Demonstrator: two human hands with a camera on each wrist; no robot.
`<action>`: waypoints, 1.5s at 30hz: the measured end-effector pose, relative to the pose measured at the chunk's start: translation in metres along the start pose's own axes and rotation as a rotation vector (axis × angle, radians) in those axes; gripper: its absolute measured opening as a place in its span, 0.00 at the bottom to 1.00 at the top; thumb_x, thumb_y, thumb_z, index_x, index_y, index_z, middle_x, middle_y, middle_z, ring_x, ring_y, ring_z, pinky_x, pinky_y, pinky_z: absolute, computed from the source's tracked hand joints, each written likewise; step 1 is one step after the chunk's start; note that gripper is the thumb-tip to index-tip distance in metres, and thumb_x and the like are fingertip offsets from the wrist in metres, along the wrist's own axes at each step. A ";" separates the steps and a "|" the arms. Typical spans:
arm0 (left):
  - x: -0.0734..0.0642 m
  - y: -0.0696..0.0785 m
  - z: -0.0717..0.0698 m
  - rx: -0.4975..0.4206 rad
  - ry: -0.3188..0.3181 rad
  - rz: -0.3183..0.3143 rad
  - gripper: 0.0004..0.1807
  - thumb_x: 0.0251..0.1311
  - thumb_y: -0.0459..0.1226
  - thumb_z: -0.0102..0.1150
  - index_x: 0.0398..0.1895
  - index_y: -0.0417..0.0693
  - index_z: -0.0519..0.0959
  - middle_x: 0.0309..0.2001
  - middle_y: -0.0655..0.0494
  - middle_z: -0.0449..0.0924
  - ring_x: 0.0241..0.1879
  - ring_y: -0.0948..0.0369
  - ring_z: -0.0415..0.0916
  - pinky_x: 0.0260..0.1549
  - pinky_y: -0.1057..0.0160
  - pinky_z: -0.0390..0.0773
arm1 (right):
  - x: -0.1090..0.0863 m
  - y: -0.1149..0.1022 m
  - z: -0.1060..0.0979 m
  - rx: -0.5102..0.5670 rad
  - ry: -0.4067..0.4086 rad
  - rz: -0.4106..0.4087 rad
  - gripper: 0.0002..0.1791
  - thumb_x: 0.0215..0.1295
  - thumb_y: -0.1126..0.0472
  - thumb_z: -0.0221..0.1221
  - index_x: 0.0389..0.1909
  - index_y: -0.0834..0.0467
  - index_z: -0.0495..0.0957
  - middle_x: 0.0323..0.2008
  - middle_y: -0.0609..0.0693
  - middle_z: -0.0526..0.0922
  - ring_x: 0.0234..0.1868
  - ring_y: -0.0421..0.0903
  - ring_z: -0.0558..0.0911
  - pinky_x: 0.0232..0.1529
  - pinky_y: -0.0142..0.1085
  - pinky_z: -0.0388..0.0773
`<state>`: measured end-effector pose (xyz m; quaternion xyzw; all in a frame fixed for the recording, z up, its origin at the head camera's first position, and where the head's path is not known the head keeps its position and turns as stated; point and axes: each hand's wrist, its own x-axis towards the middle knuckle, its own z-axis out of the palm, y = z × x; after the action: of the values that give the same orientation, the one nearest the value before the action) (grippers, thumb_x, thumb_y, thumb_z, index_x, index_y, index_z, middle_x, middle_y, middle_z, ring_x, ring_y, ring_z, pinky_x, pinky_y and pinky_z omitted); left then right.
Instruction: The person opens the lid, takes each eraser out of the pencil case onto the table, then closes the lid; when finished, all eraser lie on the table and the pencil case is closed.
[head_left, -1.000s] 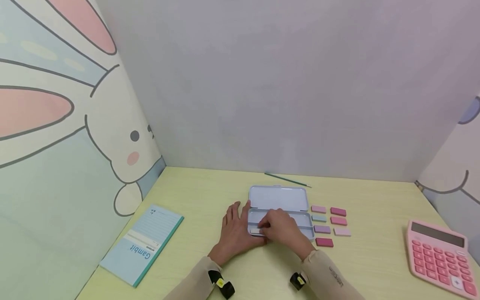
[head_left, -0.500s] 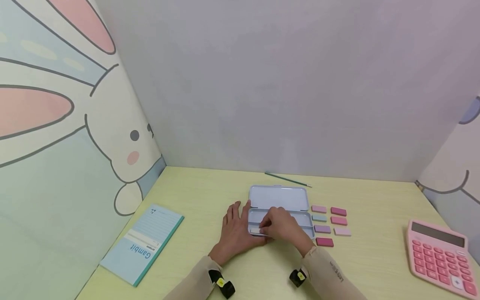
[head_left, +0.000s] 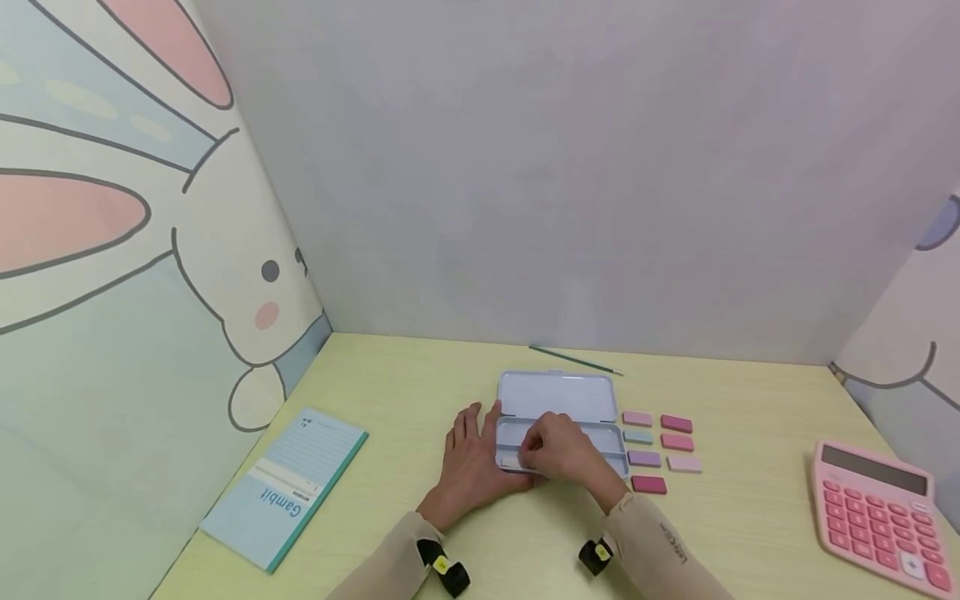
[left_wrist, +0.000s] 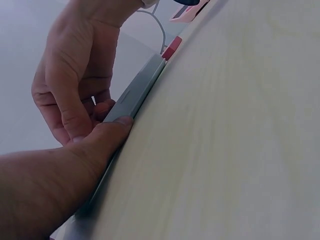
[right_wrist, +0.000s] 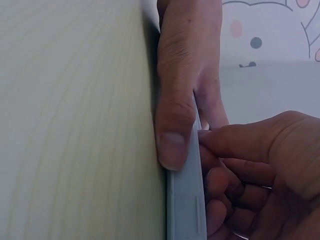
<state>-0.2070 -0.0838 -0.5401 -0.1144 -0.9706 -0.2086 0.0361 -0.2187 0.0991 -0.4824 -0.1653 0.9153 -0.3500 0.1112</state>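
Observation:
A pale lilac pencil case (head_left: 557, 398) lies with its lid back on the table, its tray divided into two long compartments. My left hand (head_left: 474, 465) rests at the case's left end with its fingers spread, and its thumb (right_wrist: 175, 145) presses the front side. Over the front compartment, my right hand (head_left: 558, 450) has its fingers curled down into the tray. Its fingertips are at a small whitish rectangular block (head_left: 509, 461) at the left end, and they partly hide it. In the right wrist view, the case wall (right_wrist: 187, 210) hides what the fingertips pinch.
Several small pink, purple and light blue blocks (head_left: 644, 458) lie in two columns right of the case. A dark green pencil (head_left: 576, 359) lies behind it. A notebook (head_left: 288, 487) is at the left, a pink calculator (head_left: 877, 517) at the far right.
The right hand has shifted very slightly within the front compartment, and less of the whitish block stands out now. The left hand and the case have stayed in place.

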 end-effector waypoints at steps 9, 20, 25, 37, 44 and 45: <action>0.000 0.001 -0.001 0.008 -0.003 -0.007 0.74 0.39 0.79 0.72 0.86 0.53 0.56 0.81 0.39 0.56 0.79 0.41 0.56 0.71 0.39 0.68 | 0.003 -0.003 -0.001 -0.029 -0.057 0.026 0.05 0.63 0.64 0.73 0.28 0.54 0.93 0.25 0.44 0.91 0.27 0.41 0.80 0.29 0.35 0.76; 0.000 -0.002 0.005 -0.017 -0.019 -0.013 0.74 0.40 0.80 0.70 0.87 0.54 0.55 0.83 0.39 0.54 0.81 0.39 0.54 0.72 0.36 0.66 | 0.005 0.001 0.003 -0.024 -0.006 -0.021 0.09 0.55 0.66 0.73 0.19 0.52 0.92 0.16 0.41 0.87 0.20 0.38 0.77 0.23 0.33 0.72; 0.000 -0.002 0.007 -0.017 -0.019 -0.015 0.74 0.40 0.80 0.71 0.87 0.54 0.55 0.83 0.38 0.54 0.81 0.39 0.54 0.72 0.36 0.66 | 0.004 0.005 0.007 -0.031 0.031 -0.034 0.09 0.53 0.66 0.73 0.18 0.52 0.91 0.15 0.41 0.86 0.19 0.38 0.77 0.22 0.33 0.72; 0.001 -0.001 0.003 0.008 -0.026 -0.017 0.74 0.40 0.81 0.69 0.87 0.54 0.54 0.82 0.39 0.55 0.80 0.39 0.55 0.71 0.37 0.67 | -0.003 0.008 0.002 -0.017 0.127 -0.046 0.05 0.57 0.64 0.72 0.24 0.52 0.93 0.20 0.40 0.90 0.22 0.35 0.79 0.24 0.30 0.75; 0.001 -0.002 0.003 -0.014 -0.039 -0.020 0.75 0.41 0.80 0.69 0.88 0.53 0.52 0.83 0.39 0.53 0.82 0.39 0.52 0.74 0.35 0.64 | -0.016 0.016 -0.023 -0.006 0.187 -0.091 0.07 0.58 0.66 0.70 0.26 0.52 0.94 0.23 0.42 0.91 0.24 0.33 0.80 0.26 0.29 0.75; 0.001 -0.002 0.003 -0.021 -0.040 -0.021 0.75 0.41 0.80 0.70 0.88 0.53 0.52 0.83 0.39 0.53 0.82 0.38 0.51 0.75 0.35 0.63 | -0.018 0.018 -0.027 -0.001 0.187 -0.082 0.06 0.58 0.65 0.70 0.27 0.52 0.94 0.24 0.42 0.91 0.24 0.34 0.80 0.26 0.29 0.75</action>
<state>-0.2086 -0.0838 -0.5435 -0.1089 -0.9700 -0.2169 0.0131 -0.2146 0.1350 -0.4730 -0.1692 0.9145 -0.3675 0.0106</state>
